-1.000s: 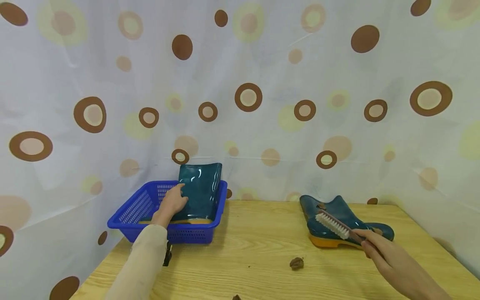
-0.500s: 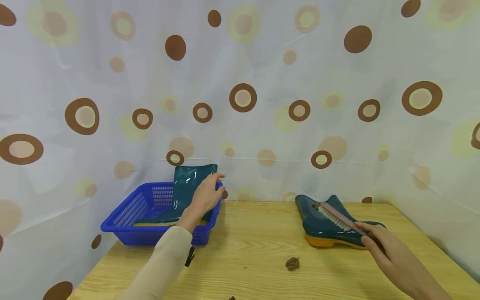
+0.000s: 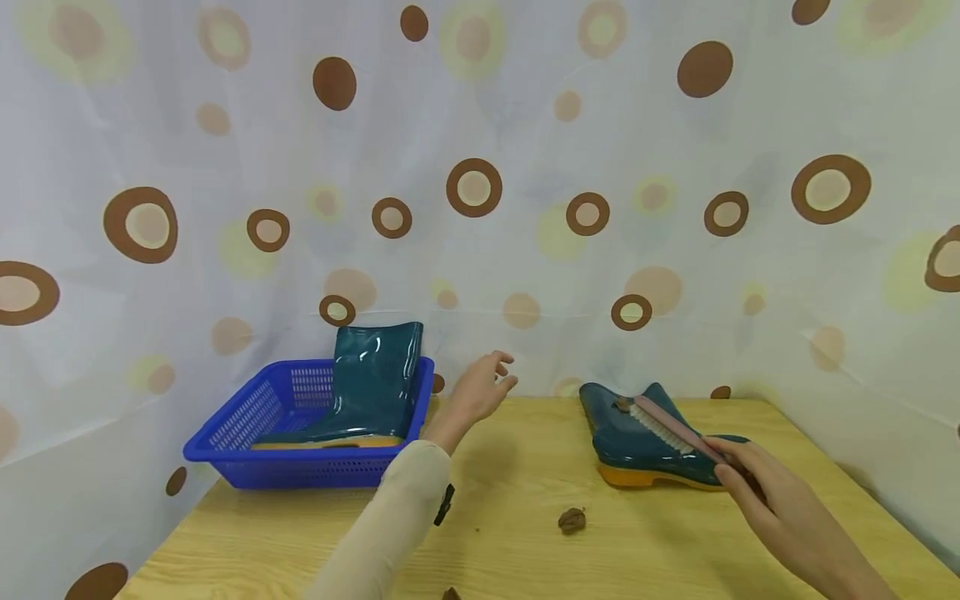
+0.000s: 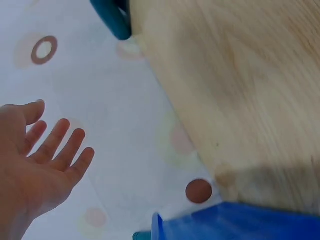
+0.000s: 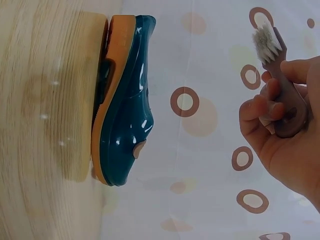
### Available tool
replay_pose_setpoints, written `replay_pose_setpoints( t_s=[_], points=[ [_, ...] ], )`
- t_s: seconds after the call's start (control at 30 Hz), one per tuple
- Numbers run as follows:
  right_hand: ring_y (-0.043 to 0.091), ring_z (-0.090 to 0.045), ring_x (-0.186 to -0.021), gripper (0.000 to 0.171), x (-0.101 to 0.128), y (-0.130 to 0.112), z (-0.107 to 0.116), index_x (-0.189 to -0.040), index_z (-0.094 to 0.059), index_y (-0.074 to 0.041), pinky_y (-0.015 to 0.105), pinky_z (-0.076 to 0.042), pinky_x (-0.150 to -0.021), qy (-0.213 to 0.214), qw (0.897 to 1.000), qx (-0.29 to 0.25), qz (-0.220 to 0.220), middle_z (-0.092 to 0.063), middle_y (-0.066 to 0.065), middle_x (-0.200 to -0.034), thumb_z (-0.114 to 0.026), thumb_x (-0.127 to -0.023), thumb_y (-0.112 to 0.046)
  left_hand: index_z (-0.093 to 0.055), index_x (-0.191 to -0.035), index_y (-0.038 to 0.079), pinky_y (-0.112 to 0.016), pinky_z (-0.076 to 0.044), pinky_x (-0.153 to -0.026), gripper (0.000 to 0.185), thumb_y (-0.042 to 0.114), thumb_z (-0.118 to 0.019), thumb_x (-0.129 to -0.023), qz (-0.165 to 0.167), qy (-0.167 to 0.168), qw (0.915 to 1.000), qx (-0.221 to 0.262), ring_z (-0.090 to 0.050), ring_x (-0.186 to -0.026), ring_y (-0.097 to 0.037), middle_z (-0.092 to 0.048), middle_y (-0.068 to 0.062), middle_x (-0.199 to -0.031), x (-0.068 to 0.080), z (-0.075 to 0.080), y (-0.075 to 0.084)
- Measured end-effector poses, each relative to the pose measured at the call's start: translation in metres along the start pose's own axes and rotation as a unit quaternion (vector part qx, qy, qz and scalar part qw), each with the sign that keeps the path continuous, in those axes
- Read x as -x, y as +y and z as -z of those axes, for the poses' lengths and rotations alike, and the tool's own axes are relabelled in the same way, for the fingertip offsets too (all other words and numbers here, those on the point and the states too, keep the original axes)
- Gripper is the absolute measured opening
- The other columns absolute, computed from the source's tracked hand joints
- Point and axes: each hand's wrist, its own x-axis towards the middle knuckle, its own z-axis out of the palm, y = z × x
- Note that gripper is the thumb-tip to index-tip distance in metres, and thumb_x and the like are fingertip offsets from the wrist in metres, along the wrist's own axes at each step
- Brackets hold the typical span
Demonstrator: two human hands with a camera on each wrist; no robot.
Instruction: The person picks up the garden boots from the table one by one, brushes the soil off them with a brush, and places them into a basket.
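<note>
My left hand (image 3: 474, 393) hangs in the air between the basket and the right-hand boot, its fingers loosely spread in the left wrist view and nothing in them. My right hand (image 3: 780, 508) grips the handle of a scrub brush (image 3: 670, 427) with pale bristles. The brush is in front of a dark teal rubber boot (image 3: 626, 442) with an orange sole, on the right of the table; the right wrist view shows brush and boot apart. Brown lumps cling to this boot, one lump (image 5: 139, 149) near its toe. Another teal boot (image 3: 375, 375) stands in the blue plastic basket (image 3: 315, 473).
A brown clump (image 3: 572, 521) lies on the wooden table (image 3: 517, 467), and another clump (image 3: 451, 594) is at the front edge of view. Behind the table hangs a white sheet (image 3: 525, 250) with brown circles.
My left hand has moved right, from in front of the boot in the basket to past the basket's right side. My right hand keeps holding the brush, with small shifts. The head view has turned slightly right.
</note>
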Motion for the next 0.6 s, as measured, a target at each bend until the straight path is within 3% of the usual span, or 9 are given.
replay_pose_setpoints(
  t_s=[0.23, 0.47, 0.6],
  points=[
    [0.001, -0.043, -0.07, 0.036, 0.0, -0.004, 0.004, -0.139, -0.052, -0.006, 0.023, -0.033, -0.057, 0.011, 1.0, -0.011, 0.009, -0.051, -0.003, -0.088, -0.046, -0.107, -0.021, -0.05, -0.142, 0.015, -0.042, -0.055, -0.091, 0.042, 0.031, -0.053, -0.104, 0.017, -0.049, 0.9987, 0.0, -0.064, -0.113, -0.028, -0.063, -0.012, -0.131, -0.013, -0.043, 0.014],
    [-0.001, -0.051, -0.083, 0.037, 0.005, -0.003, 0.004, -0.139, -0.053, -0.008, 0.022, -0.045, -0.064, -0.008, 1.0, -0.009, -0.014, -0.062, 0.0, -0.108, -0.044, -0.107, -0.026, -0.047, -0.145, 0.011, -0.044, -0.053, -0.095, 0.049, 0.035, -0.053, -0.103, 0.026, -0.132, 0.9907, 0.022, -0.063, -0.117, -0.03, -0.062, -0.014, -0.133, -0.022, -0.09, 0.037],
    [0.001, -0.057, -0.093, 0.038, 0.006, -0.004, 0.004, -0.139, -0.054, -0.011, 0.025, -0.052, -0.07, -0.014, 0.999, -0.004, -0.031, -0.064, 0.003, -0.119, -0.044, -0.107, -0.031, -0.046, -0.146, 0.007, -0.046, -0.05, -0.101, 0.053, 0.039, -0.049, -0.104, 0.036, -0.13, 0.9899, 0.042, -0.059, -0.124, -0.031, -0.058, -0.015, -0.139, -0.028, -0.113, 0.045]
  ],
)
